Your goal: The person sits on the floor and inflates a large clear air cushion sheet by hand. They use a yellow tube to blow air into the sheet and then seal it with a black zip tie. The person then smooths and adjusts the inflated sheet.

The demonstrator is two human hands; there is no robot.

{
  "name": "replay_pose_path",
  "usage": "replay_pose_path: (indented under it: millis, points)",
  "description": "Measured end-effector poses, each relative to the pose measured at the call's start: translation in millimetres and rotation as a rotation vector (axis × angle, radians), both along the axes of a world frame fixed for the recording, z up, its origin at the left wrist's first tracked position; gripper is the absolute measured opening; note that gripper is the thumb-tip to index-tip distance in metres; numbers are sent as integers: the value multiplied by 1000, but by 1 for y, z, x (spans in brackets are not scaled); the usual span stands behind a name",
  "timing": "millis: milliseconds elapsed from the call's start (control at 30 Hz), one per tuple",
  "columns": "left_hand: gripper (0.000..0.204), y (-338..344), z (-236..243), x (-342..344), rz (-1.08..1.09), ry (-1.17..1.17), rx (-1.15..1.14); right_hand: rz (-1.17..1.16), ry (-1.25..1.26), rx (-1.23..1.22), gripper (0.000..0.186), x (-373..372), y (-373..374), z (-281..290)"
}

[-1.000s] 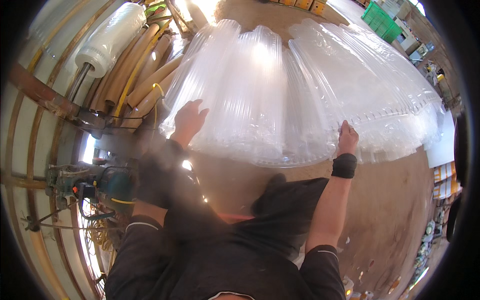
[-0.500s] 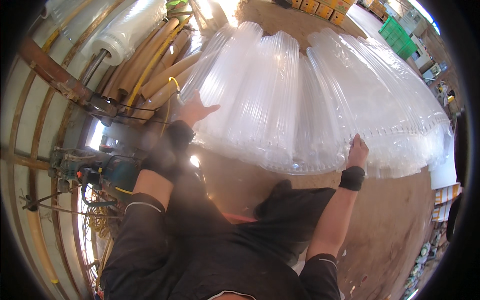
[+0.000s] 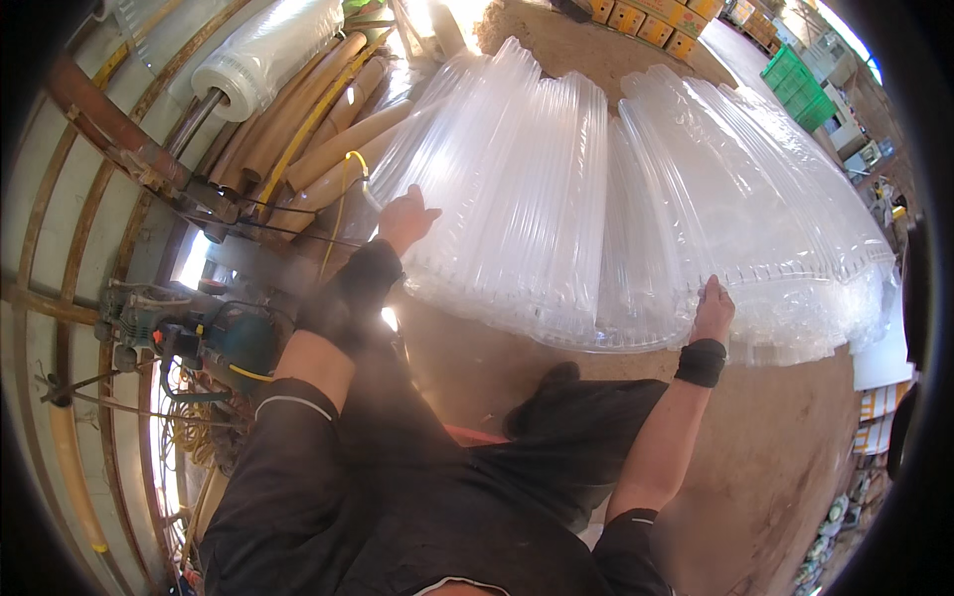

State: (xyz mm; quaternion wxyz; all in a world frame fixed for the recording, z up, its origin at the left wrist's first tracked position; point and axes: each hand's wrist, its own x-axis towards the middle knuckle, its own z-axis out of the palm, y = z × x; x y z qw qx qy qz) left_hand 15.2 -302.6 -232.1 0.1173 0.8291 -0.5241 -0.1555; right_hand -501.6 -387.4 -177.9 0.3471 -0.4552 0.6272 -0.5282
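A wide bundle of clear plastic air-column packaging [image 3: 507, 199] fans out before me, its long ribs running away from me. My right hand [image 3: 713, 310] is closed on its near edge, around a crease toward the right. My left hand [image 3: 405, 221] is at the left part of the near edge, thumb and forefinger apart and the other fingers partly curled; what lies under the palm is hidden. Just beside that hand, a thin yellow hose [image 3: 355, 156] curves over and ends close to the plastic.
Cardboard tubes [image 3: 328, 139] and a roll of clear film [image 3: 260, 74] on a metal bar fill the upper left. A blue-green machine [image 3: 243, 338] stands by my left elbow. Yellow cartons [image 3: 636, 22] and a green crate [image 3: 798, 87] are farther off, over a brown floor [image 3: 765, 467].
The fingers of my left hand have drawn in from a wide spread, and the hand has shifted slightly right and down. My right hand keeps its hold on the plastic edge.
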Motion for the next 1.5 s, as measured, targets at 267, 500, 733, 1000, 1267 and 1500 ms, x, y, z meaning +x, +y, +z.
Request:
replay_pose_path:
  millis: [267, 500, 733, 1000, 1267, 1500]
  points:
    - [75, 4, 16, -20, 11, 44, -49, 0, 112, -20, 38, -2, -1, -6]
    - [78, -1, 15, -29, -42, 0, 73, 0, 135, -9, 37, -4, -2, -5]
    - [82, 0, 15, -30, -60, 16, 89, -25, 222, -2, 42, -1, 1, 0]
    - [78, -3, 8, -29, -66, -19, 65, -37, 221, -57, 38, 0, 3, 1]
    - [77, -1, 12, -32, -62, -34, 64, -42, 255, -101, 39, 0, 2, -1]
    - [77, 0, 16, -33, -72, -27, 89, -50, 284, -74, 40, -2, 1, -2]
